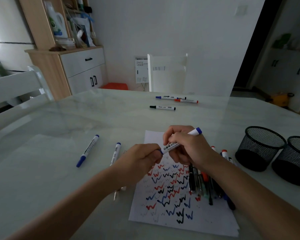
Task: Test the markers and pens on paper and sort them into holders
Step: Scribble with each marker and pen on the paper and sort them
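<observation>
Hands, head view: both meet at centre frame over the top of the paper [171,213]. The right hand [190,146] is wrapped round the barrel of a blue whiteboard marker [171,146]; the left hand [142,155] pinches its lower, cap end.

Handling, as judged: light, rigid, smooth plastic, liable to roll on the glossy desk [59,127]. Best held mid-barrel, with the cap pulled straight along the axis.

Not determinable: the left fingers cover the cap joint, so seated or parting cannot be told. The tip is unseen.

A heap of pens [203,184] at lower right is overlapped by the right forearm; no count is possible. Two mesh holders [256,153] stand at the right edge, the farther-right one cut off, and their interiors are too dark to read. Two blue markers [87,150] lie at the left.
</observation>
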